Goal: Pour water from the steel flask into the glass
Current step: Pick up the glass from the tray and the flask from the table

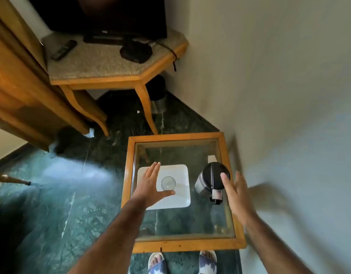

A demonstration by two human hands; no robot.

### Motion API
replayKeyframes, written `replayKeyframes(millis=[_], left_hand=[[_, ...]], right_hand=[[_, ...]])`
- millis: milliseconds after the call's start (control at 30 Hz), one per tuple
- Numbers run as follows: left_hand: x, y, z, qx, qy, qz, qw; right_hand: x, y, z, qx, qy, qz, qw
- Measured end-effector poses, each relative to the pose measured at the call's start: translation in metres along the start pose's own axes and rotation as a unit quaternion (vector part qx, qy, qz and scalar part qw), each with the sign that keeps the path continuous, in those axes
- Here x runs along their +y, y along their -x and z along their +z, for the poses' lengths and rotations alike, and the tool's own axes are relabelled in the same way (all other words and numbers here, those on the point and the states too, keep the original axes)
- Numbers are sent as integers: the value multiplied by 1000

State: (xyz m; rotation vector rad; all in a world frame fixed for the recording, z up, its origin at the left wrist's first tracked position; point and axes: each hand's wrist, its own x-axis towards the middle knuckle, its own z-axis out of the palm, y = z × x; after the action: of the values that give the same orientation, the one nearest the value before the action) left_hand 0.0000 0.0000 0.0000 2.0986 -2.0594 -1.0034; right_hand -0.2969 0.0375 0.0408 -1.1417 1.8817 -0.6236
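A steel flask [209, 181] with a black lid and a handle stands upright on the right side of a small glass-topped table [192, 245]. A clear drinking glass [168, 183] stands upright on a white square tray [179, 171] to the flask's left. My left hand [150, 183] hovers open above the tray just left of the glass, thumb reaching under it in the picture. My right hand [234, 191] is open just right of the flask, fingertips over the lid's edge. Neither hand holds anything.
The table has a wooden frame and stands against a pale wall [289, 95] on the right. A wooden TV stand [115, 80] with a television, a remote and a black device is beyond it. A dark green marble floor [62, 184] lies to the left. My sandalled feet [182, 262] are at the table's near edge.
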Motion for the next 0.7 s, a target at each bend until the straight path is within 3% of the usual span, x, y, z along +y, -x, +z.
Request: replayKeyframes(millis=[167, 300, 400, 567, 700], left_hand=[[-30, -33, 55, -26, 109, -65, 992], [-41, -48, 86, -39, 146, -108, 983], [-43, -56, 107, -31, 174, -128, 976], [-45, -64, 125, 22, 221, -142, 965], [-44, -65, 135, 19, 233, -127, 964]], right_hand=[[31, -7, 33, 76, -97, 88, 988], [50, -9, 53, 42, -217, 215, 951], [58, -9, 68, 1, -259, 194, 946], [72, -11, 82, 35, -340, 154, 927], [72, -12, 95, 94, -384, 169, 903]])
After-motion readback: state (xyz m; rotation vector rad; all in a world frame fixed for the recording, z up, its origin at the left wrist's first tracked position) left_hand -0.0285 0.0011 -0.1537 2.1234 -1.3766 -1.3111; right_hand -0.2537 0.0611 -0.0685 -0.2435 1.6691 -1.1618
